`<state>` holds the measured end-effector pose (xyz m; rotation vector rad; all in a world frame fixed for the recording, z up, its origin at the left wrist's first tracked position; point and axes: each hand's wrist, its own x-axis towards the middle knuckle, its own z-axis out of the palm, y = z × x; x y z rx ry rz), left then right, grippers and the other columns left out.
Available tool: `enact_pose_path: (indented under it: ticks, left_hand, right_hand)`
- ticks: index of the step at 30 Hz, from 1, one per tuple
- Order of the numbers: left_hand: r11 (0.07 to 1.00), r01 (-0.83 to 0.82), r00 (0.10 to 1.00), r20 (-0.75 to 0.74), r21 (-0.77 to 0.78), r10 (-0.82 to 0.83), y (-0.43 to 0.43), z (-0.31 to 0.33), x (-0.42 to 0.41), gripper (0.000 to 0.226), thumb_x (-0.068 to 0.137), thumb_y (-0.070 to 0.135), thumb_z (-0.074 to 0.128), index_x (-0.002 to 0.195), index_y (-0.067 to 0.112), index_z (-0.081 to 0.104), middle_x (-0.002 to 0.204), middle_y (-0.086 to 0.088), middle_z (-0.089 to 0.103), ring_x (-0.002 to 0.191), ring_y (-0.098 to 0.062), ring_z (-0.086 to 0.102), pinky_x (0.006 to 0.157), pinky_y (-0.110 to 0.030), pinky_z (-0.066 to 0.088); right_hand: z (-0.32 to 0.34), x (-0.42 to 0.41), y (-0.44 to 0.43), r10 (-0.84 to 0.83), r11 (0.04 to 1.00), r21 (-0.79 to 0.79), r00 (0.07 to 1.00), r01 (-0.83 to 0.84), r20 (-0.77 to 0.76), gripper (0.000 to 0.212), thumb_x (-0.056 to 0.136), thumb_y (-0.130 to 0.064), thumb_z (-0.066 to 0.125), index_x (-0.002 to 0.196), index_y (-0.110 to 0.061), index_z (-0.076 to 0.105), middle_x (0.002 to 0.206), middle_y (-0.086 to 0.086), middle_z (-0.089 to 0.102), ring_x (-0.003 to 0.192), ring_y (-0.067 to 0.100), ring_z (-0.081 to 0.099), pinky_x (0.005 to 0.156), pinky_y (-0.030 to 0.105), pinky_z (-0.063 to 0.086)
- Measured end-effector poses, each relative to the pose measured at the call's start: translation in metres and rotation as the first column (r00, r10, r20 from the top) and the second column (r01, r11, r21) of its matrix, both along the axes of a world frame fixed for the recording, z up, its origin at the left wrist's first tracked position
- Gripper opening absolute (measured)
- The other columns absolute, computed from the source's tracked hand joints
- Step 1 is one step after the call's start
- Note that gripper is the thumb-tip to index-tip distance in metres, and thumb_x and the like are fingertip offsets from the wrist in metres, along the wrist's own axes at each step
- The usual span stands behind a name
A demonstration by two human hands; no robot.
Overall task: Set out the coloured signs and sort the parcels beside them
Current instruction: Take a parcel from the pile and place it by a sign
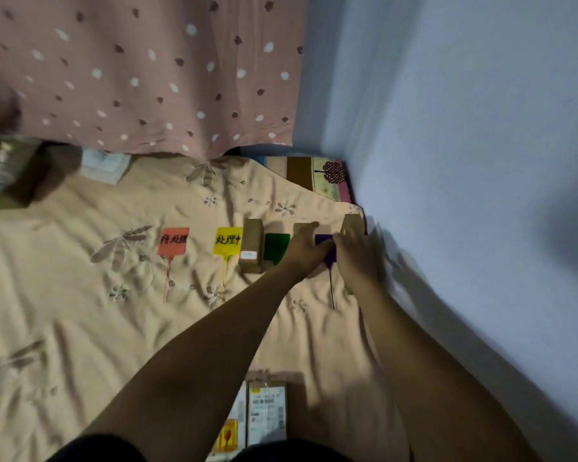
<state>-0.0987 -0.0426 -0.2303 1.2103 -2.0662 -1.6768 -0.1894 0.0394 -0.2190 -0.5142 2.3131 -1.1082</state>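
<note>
Four coloured signs lie in a row on the beige bedsheet: red sign (173, 241), yellow sign (227, 245), green sign (275, 247) and purple sign (325, 243). A brown parcel (251, 250) lies between yellow and green. Another parcel (301, 227) lies between green and purple, largely hidden under my left hand (306, 246), which rests on it with fingers curled. My right hand (356, 253) is over a third parcel (352, 225) by the wall, right of the purple sign; its grip is blurred.
Two labelled parcels (266, 408) lie near my lap at the bottom. A blue-grey wall (464, 161) closes the right side. A pink spotted cover (147, 71) hangs at the back. Blurred boxes (4, 171) and a pale packet (104, 166) lie at far left.
</note>
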Motion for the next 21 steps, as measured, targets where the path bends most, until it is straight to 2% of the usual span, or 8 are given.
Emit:
enact_pose_path:
  ticks: [2,4,7,11,13,16,18,21]
  left_hand:
    - [0.998,-0.057,0.998,-0.025,-0.009,0.056,-0.013,0.015,0.03,0.069,0.088,0.038,0.07,0.15,0.016,0.048,0.146,-0.01,0.053,0.133,-0.026,0.053,0.11,-0.04,0.046]
    - [0.994,-0.109,0.994,-0.026,-0.019,0.108,-0.028,0.026,0.073,0.061,0.093,0.027,0.07,0.149,0.013,0.049,0.145,-0.013,0.052,0.131,-0.027,0.055,0.107,-0.035,0.047]
    - [0.987,-0.157,0.987,-0.026,-0.045,0.156,-0.046,0.035,0.144,0.067,0.081,0.039,0.069,0.141,0.012,0.056,0.137,-0.01,0.061,0.127,-0.026,0.058,0.106,-0.035,0.047]
    - [0.976,-0.212,0.975,0.066,-0.044,0.215,-0.063,0.032,0.24,0.056,0.086,0.036,0.072,0.135,0.012,0.06,0.132,-0.015,0.064,0.122,-0.03,0.061,0.104,-0.037,0.049]
    - [0.975,-0.223,0.964,0.145,-0.009,0.222,-0.068,0.019,0.285,0.051,0.088,0.035,0.072,0.132,0.013,0.061,0.127,-0.017,0.067,0.116,-0.032,0.064,0.095,-0.034,0.049]
    - [0.974,-0.223,0.93,0.308,0.042,0.2,-0.063,-0.007,0.342,0.045,0.091,0.034,0.073,0.129,0.013,0.062,0.125,-0.016,0.069,0.103,-0.032,0.067,0.079,-0.033,0.051]
    - [0.972,-0.204,0.89,0.436,0.119,0.134,-0.056,-0.022,0.375,0.046,0.093,0.035,0.07,0.13,0.01,0.06,0.128,-0.015,0.065,0.1,-0.031,0.065,0.07,-0.033,0.053]
    - [0.956,-0.167,0.839,0.544,0.24,0.01,-0.035,-0.035,0.414,0.045,0.097,0.032,0.065,0.132,0.005,0.059,0.123,-0.013,0.062,0.116,-0.036,0.063,0.086,-0.043,0.058]
  right_hand:
    - [0.013,0.029,-0.018,0.041,0.999,0.007,0.999,-0.041,0.004,0.049,0.094,-0.045,0.046,0.131,-0.015,0.054,0.128,0.011,0.061,0.117,0.031,0.059,0.097,0.044,0.048]
    - [0.025,0.068,-0.034,0.111,0.994,0.021,0.994,-0.111,0.002,0.047,0.096,-0.045,0.046,0.131,-0.015,0.053,0.131,0.01,0.058,0.116,0.029,0.056,0.094,0.042,0.045]
    - [0.034,0.13,-0.056,0.182,0.983,-0.01,0.983,-0.181,0.031,0.044,0.098,-0.041,0.046,0.133,-0.016,0.052,0.13,0.002,0.057,0.115,0.024,0.056,0.091,0.036,0.043]
    - [0.025,0.22,-0.073,0.278,0.959,0.04,0.959,-0.28,0.052,0.05,0.097,-0.042,0.048,0.138,-0.014,0.051,0.136,0.015,0.059,0.125,0.034,0.056,0.096,0.039,0.046]
    - [0.01,0.259,-0.074,0.321,0.941,0.064,0.938,-0.331,0.129,0.052,0.09,-0.046,0.05,0.131,-0.014,0.055,0.131,0.017,0.061,0.121,0.034,0.059,0.09,0.038,0.048]
    - [-0.021,0.306,-0.067,0.392,0.878,0.187,0.885,-0.441,0.251,0.053,0.091,-0.042,0.053,0.135,-0.012,0.054,0.141,0.015,0.057,0.125,0.032,0.056,0.096,0.035,0.046]
    - [-0.039,0.334,-0.06,0.434,0.81,0.264,0.838,-0.524,0.33,0.039,0.092,-0.036,0.052,0.121,-0.011,0.057,0.13,0.016,0.06,0.111,0.031,0.059,0.086,0.035,0.047]
    - [-0.06,0.369,-0.052,0.422,0.739,0.335,0.789,-0.585,0.447,0.026,0.09,-0.031,0.051,0.107,-0.012,0.058,0.105,0.011,0.061,0.092,0.03,0.062,0.071,0.03,0.046]
